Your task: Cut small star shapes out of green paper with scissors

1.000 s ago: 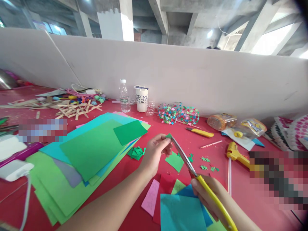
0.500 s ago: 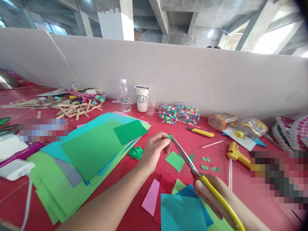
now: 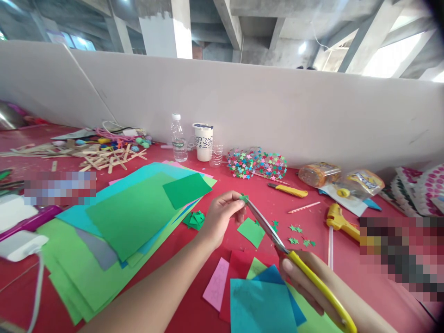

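Between the thumb and fingers of my left hand [image 3: 222, 217] is a small piece of green paper [image 3: 244, 198]. My right hand [image 3: 305, 273] is closed round the yellow handles of a pair of scissors [image 3: 274, 235], whose blade tips meet the green piece. Under the blades lies a light green paper square [image 3: 251, 232]. Small green paper stars [image 3: 294, 241] are scattered right of the scissors. A pile of dark green paper pieces [image 3: 194, 220] sits left of my left wrist. Nearer me are a teal square [image 3: 262, 303] and a pink card [image 3: 217, 284].
Large coloured sheets [image 3: 132, 212] cover the left of the red table. Wooden sticks [image 3: 111, 157] lie behind them. A water bottle [image 3: 178, 138], a white cup [image 3: 203, 142] and star-covered clear pieces [image 3: 256, 163] stand along the partition. A yellow cutter [image 3: 289, 190] and a glue gun [image 3: 340, 219] lie at right.
Almost nothing differs. The view has shifted very slightly, while both hands keep hold of the paper and the scissors in the same place.
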Motion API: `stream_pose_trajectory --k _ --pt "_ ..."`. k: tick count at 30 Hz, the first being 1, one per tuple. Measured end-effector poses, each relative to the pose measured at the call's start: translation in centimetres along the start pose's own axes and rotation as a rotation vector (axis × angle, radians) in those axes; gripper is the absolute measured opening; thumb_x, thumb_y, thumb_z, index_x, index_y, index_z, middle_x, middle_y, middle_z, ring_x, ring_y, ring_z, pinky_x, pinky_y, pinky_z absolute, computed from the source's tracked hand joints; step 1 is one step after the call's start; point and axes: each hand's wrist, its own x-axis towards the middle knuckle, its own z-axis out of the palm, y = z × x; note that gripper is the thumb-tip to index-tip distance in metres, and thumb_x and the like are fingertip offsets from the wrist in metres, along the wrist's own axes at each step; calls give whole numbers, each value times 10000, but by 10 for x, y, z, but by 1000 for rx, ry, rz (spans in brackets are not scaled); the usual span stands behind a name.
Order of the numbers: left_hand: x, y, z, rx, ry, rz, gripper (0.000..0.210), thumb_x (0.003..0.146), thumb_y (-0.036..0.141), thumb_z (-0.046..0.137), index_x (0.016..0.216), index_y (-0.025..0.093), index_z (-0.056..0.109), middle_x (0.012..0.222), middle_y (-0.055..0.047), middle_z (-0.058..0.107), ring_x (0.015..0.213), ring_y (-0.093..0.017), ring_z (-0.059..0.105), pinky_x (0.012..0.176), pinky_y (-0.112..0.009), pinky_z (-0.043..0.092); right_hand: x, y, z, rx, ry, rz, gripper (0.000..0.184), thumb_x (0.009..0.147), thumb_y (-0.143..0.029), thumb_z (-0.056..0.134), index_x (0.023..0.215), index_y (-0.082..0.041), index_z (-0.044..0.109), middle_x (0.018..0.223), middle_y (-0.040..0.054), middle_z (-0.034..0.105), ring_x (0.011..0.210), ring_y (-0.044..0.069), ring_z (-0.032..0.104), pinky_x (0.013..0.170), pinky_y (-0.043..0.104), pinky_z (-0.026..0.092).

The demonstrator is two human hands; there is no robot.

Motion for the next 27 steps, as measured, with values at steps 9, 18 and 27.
stream_pose_trajectory --k 9,18,27 --pt "1 2 -2 43 -32 12 121 747 231 583 653 160 558 541 27 561 460 -76 490 450 -197 354 -2 -1 1 -1 3 -19 604 782 -759 332 687 -177 462 406 -96 341 335 45 279 369 188 228" --pt "1 2 -3 90 -30 12 152 738 278 601 649 158 568 542 21 565 459 -79 492 455 -204 354 -1 -2 2 25 45 117 639 725 -801 345 673 -180 487 405 -101 318 293 32 232 326 171 170" --pt "-1 1 2 -2 43 -8 161 718 293 619 659 161 550 547 31 555 457 -77 487 444 -202 360 2 -6 5 51 50 70 596 747 -774 363 618 -197 442 347 -99 316 285 45 227 319 189 162"
